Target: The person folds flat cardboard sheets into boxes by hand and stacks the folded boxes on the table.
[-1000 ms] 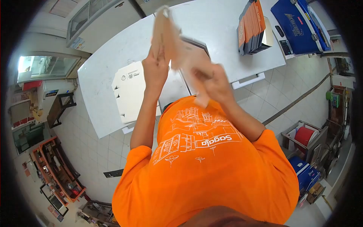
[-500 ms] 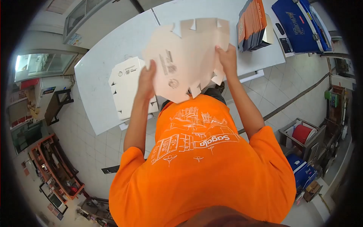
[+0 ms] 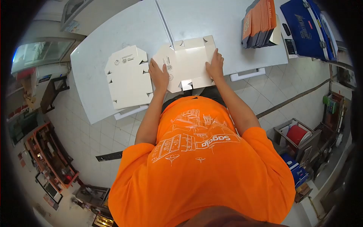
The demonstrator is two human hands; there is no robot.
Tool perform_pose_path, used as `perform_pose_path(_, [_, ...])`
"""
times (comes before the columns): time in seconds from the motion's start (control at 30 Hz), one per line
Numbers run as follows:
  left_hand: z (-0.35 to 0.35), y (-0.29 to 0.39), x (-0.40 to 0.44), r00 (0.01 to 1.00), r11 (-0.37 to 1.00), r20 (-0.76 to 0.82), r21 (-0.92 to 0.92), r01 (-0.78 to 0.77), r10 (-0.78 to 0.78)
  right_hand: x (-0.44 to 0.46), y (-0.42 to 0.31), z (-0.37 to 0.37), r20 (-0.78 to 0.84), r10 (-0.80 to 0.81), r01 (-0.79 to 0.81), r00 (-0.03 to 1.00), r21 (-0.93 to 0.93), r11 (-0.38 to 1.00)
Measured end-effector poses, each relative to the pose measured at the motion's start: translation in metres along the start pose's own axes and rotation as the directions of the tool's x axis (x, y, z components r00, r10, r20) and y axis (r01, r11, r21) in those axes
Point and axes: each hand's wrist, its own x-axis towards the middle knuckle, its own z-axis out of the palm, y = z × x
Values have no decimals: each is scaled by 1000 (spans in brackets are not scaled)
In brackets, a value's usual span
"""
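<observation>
A cream die-cut cardboard box blank (image 3: 191, 56) lies flat, or nearly so, at the table's near edge in front of me, with slotted tabs and small dark print on its left part. My left hand (image 3: 159, 77) grips its left edge, the thumb on top. On the opposite edge, my right hand (image 3: 215, 67) is closed with its thumb over the top face and its fingers along the side. Just left of my left hand rests a stack of similar blanks (image 3: 128, 81), printed near the top.
Orange-and-dark folded cartons (image 3: 259, 24) stand in a row at the back right of the white table (image 3: 102, 38). A calculator (image 3: 290, 46) and a blue case (image 3: 308, 30) are farther right. A seam crosses the table behind the blank.
The blank, raised and tilted before, has come down to the table edge between both hands. My hands have lowered and drawn closer together. The view has shifted slightly.
</observation>
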Motion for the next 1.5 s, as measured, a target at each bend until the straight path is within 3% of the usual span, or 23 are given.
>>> perform_pose_path(0.1, [-31,33,-2,996,984,-71,171,-42,54,-4,6,4,5,-58,58,998,-4,998])
perform_pose_path(0.23, [-41,26,8,994,919,66,-378,108,-90,7,21,10,-71,-150,148,986,-32,988])
perform_pose_path(0.3, [-64,34,18,984,822,114,-541,176,-136,7,14,-6,-192,-93,126,977,170,977])
perform_pose_path(0.33, [-69,26,26,996,759,23,-646,82,-87,7,6,-24,-249,-54,123,967,269,955])
perform_pose_path(0.43, [-114,10,48,966,533,128,-813,233,-226,11,-26,-94,111,-58,-66,992,858,509])
perform_pose_path(0.5, [-150,30,64,935,331,243,-887,322,-259,4,-53,-132,167,-156,-84,973,896,435])
perform_pose_path(0.57, [-143,28,75,936,386,185,-874,296,-299,-2,-74,-159,127,-260,1,957,898,441])
perform_pose_path(0.6, [-141,27,80,936,413,156,-866,283,-316,-9,-94,-178,33,-262,109,964,853,510])
perform_pose_path(0.63, [-143,34,81,933,568,92,-771,289,-349,-17,-119,-197,-64,-269,214,961,791,574])
perform_pose_path(0.7, [-146,63,79,927,806,-49,-513,297,-372,-27,-138,-207,-294,-467,546,834,564,620])
perform_pose_path(0.73, [-152,75,79,909,495,265,-771,400,-322,-29,-141,-208,-379,-636,740,672,377,557])
perform_pose_path(0.77, [-158,89,74,861,52,500,-861,506,-95,-33,-144,-209,-406,-780,878,476,165,450])
perform_pose_path(0.8, [-164,101,74,727,-285,674,-677,678,129,-43,-149,-212,-270,-869,908,415,64,414])
perform_pose_path(0.83, [-183,125,75,696,-361,666,-600,714,269,-54,-157,-217,-117,-928,933,352,-27,358])
perform_pose_path(0.9, [-180,141,86,685,-68,729,-683,727,-3,-59,-159,-216,-44,-945,944,323,-54,325])
perform_pose_path(0.97, [-171,146,87,712,-216,690,-681,700,132,-60,-144,-197,-214,-898,922,385,56,382])
perform_pose_path(1.0, [-166,151,87,723,-289,663,-665,688,196,-63,-134,-176,-378,-748,832,546,350,430])
perform_pose_path(1.07, [-158,177,75,798,-462,572,-665,586,188,-78,-174,-162,-578,-300,649,759,630,426])
perform_pose_path(1.17, [-146,178,74,853,-458,490,-726,513,179,-79,-176,-165,-572,-244,575,783,518,633])
perform_pose_path(1.23, [-163,178,84,847,-448,455,-719,531,274,-83,-171,-187,-422,-499,638,757,311,705])
perform_pose_path(1.27, [-179,187,85,806,-341,553,-731,591,213,-87,-164,-192,-324,-514,606,794,361,709])
perform_pose_path(1.37, [-186,188,79,770,-337,602,-695,636,212,-93,-158,-206,-304,-650,717,697,300,629])
perform_pose_path(1.5, [-178,202,53,790,-415,575,-679,606,214,-93,-154,-187,-525,-523,713,672,265,649])
